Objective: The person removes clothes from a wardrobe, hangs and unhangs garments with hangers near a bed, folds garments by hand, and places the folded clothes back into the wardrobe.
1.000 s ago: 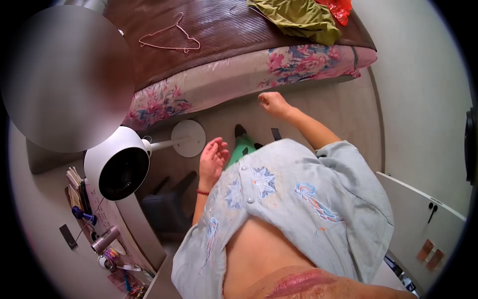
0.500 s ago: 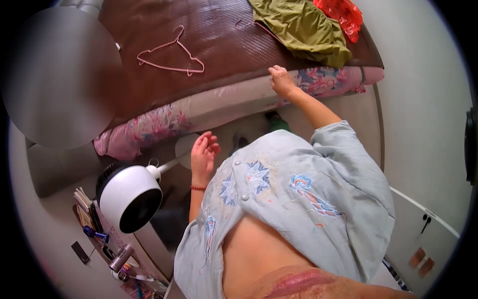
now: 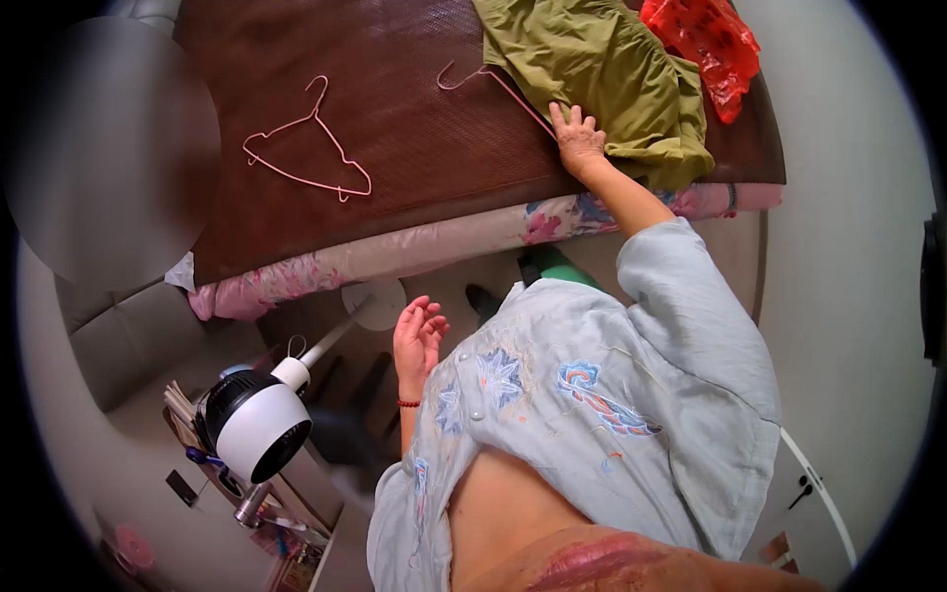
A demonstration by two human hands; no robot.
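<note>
My right hand point(image 3: 582, 148) reaches over the bed edge, its fingers spread and resting on an olive-green garment point(image 3: 617, 84). A pink clothes hanger point(image 3: 508, 91) lies partly under that garment, its hook and one arm showing. Just left of my fingertips, the visible arm runs beneath the cloth. My left hand point(image 3: 419, 335) hangs by my body, palm up, with fingers loosely bent and apart and nothing in it. A second pink hanger point(image 3: 337, 158) lies bare on the brown mat point(image 3: 395, 128), away from both hands.
A red plastic bag point(image 3: 710, 49) lies beyond the garment. Pink floral bedding point(image 3: 424, 237) lines the mattress side. A white-and-black fan point(image 3: 261, 429) stands at lower left beside a cluttered shelf point(image 3: 286, 533). Something grey and blurred point(image 3: 113, 148) covers the upper left.
My right hand has moved forward from the bed edge onto the green garment, and its fingers have spread. My left hand stays low by my body. The view has shifted.
</note>
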